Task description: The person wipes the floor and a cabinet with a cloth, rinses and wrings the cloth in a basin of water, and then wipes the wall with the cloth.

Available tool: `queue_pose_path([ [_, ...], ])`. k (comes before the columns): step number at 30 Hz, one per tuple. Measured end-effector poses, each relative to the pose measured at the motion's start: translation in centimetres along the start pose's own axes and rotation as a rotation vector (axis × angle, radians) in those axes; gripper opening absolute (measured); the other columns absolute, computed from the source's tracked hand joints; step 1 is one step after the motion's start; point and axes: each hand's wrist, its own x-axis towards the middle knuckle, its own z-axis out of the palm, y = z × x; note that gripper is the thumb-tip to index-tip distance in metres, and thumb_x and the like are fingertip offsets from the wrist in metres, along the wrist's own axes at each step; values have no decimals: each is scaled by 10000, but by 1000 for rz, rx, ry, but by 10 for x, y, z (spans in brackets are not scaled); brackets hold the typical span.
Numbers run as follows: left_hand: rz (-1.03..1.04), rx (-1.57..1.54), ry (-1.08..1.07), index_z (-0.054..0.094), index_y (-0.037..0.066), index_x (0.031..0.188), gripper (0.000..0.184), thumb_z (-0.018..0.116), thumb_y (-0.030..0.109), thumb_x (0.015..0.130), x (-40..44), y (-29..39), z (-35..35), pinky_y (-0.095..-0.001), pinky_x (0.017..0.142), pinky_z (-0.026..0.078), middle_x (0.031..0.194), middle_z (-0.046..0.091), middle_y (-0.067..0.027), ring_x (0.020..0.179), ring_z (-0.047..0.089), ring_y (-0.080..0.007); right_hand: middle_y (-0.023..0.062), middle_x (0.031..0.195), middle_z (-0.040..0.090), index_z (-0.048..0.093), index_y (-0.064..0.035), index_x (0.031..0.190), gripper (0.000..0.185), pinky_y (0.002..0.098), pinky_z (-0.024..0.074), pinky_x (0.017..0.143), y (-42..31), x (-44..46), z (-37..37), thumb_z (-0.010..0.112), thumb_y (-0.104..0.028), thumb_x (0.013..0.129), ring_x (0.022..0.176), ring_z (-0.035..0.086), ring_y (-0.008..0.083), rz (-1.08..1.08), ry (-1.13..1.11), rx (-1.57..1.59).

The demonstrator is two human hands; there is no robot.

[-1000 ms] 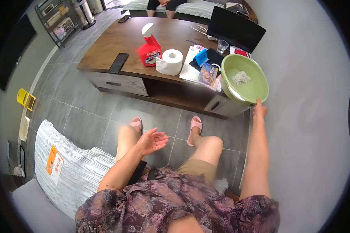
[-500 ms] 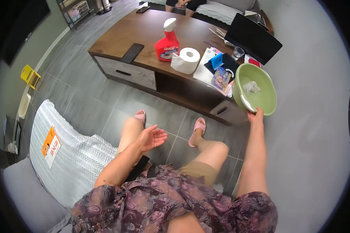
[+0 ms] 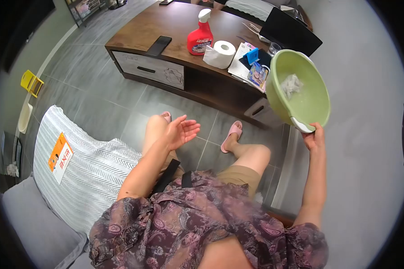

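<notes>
My right hand (image 3: 314,136) grips the near rim of a green plastic basin (image 3: 316,96), by its white handle part. The basin is tilted, and a crumpled whitish wad (image 3: 292,85), like used tissue, lies inside it. My left hand (image 3: 182,132) is held over my knee with the palm up, fingers stretched out and nothing in it. On the brown coffee table (image 3: 139,29) stand a red spray bottle (image 3: 200,38) with a white trigger head and a toilet paper roll (image 3: 221,54) with a loose end.
Papers and a booklet (image 3: 258,74), a glass (image 3: 274,48) and a dark screen (image 3: 291,31) crowd the table's right end. A black phone (image 3: 160,45) lies near its front edge. A white wall (image 3: 363,157) rises at right. Someone sits beyond the table.
The basin has come nearer to me and right in my right hand, tilting more. My left hand has risen slightly and moved right. My view has shifted a little.
</notes>
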Motion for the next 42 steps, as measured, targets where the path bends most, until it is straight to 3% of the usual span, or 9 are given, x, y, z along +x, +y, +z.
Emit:
queue_pose_path([
  [6, 269, 36, -106, 510, -15, 1013, 372, 445, 313, 850, -39, 44, 25, -292, 778, 470, 1028, 560, -143, 921, 556, -206, 164, 1100, 472, 351, 34, 1154, 489, 415, 436, 866, 84, -63, 10, 445, -44, 681, 997, 503, 286, 205, -200, 7],
  [11, 333, 167, -62, 513, -10, 992, 330, 450, 284, 856, -53, 44, 48, -265, 742, 480, 1003, 569, -131, 870, 574, -186, 171, 1124, 452, 332, 45, 1174, 523, 419, 410, 891, 158, -81, 25, 450, -25, 670, 1019, 480, 301, 331, -229, -10],
  [17, 115, 407, 232, 514, 2, 962, 219, 475, 178, 838, 4, 20, 18, -260, 693, 491, 929, 580, -108, 828, 583, -170, 194, 1050, 494, 402, 98, 1094, 470, 386, 415, 865, 248, -45, 31, 452, 8, 635, 972, 501, 300, 452, -214, -28],
  [23, -12, 387, 406, 445, 0, 957, 198, 475, 129, 811, 85, 17, -33, -263, 667, 487, 868, 528, -79, 783, 570, -177, 203, 1025, 509, 444, 112, 1052, 462, 351, 405, 861, 325, 27, 16, 448, 40, 595, 966, 502, 310, 467, -116, -155],
  [24, -32, 377, 436, 434, 1, 960, 200, 472, 123, 807, 97, 17, -40, -268, 669, 484, 853, 517, -75, 787, 565, -184, 201, 989, 530, 477, 151, 993, 423, 361, 452, 771, 337, 38, 17, 460, 39, 585, 886, 547, 306, 467, -71, -185],
  [27, -71, 356, 570, 407, 4, 992, 223, 460, 109, 801, 130, 13, -54, -289, 688, 472, 864, 472, -78, 832, 540, -205, 218, 1012, 522, 472, 159, 1008, 451, 362, 447, 786, 365, 62, 18, 479, 39, 573, 925, 541, 314, 530, 57, -277],
  [30, -135, 430, 578, 373, -22, 1113, 368, 473, 123, 790, 160, 13, -78, -295, 669, 474, 1048, 416, -110, 870, 530, -226, 225, 1031, 521, 481, 147, 1017, 476, 357, 447, 790, 412, 97, 6, 501, 38, 553, 953, 535, 323, 546, 223, -405],
  [33, -176, 497, 573, 360, 2, 1048, 271, 437, 112, 813, 179, 16, -87, -314, 727, 462, 979, 407, -100, 889, 513, -232, 222, 1051, 519, 489, 126, 1027, 492, 352, 444, 794, 410, 114, 18, 503, 46, 542, 964, 532, 321, 672, 333, -677],
  [42, -13, 329, 703, 356, -15, 1044, 267, 442, 89, 815, 230, 29, -65, -346, 743, 462, 964, 392, -94, 904, 525, -278, 207, 1064, 507, 503, 42, 1040, 449, 363, 422, 787, 451, 183, -10, 525, -51, 601, 966, 506, 323, 625, 303, -649],
])
